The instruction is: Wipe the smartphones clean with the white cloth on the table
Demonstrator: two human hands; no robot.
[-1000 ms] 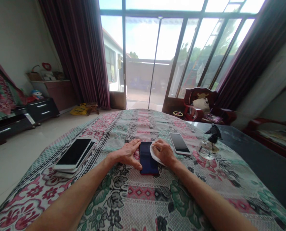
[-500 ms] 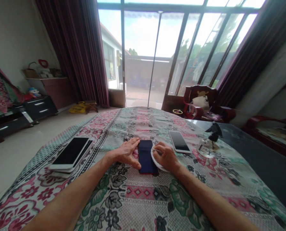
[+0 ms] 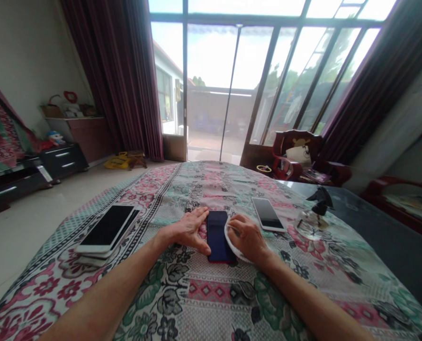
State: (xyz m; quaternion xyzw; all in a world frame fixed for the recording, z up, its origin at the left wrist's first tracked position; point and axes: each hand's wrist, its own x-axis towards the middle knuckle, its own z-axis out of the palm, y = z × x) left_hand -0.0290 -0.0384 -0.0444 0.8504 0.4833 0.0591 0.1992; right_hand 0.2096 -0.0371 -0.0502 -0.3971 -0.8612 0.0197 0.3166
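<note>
A dark phone (image 3: 218, 234) with a red edge lies screen up on the flowered tablecloth (image 3: 211, 293) in front of me. My left hand (image 3: 189, 229) rests flat beside it, fingers spread, thumb and forefinger touching its left edge. My right hand (image 3: 248, 237) is closed on a white cloth pad (image 3: 232, 241), which is pressed on the right side of the phone's screen.
A white phone (image 3: 267, 214) lies to the right. Two stacked white devices (image 3: 107, 228) lie at the left. A small glass stand with a dark bird figure (image 3: 315, 215) sits at the right. Wooden chairs (image 3: 296, 154), curtains and a sliding glass door stand beyond.
My right hand with the cloth pad has slid a little down the phone's right side toward me. My left hand has stayed at the phone's left edge.
</note>
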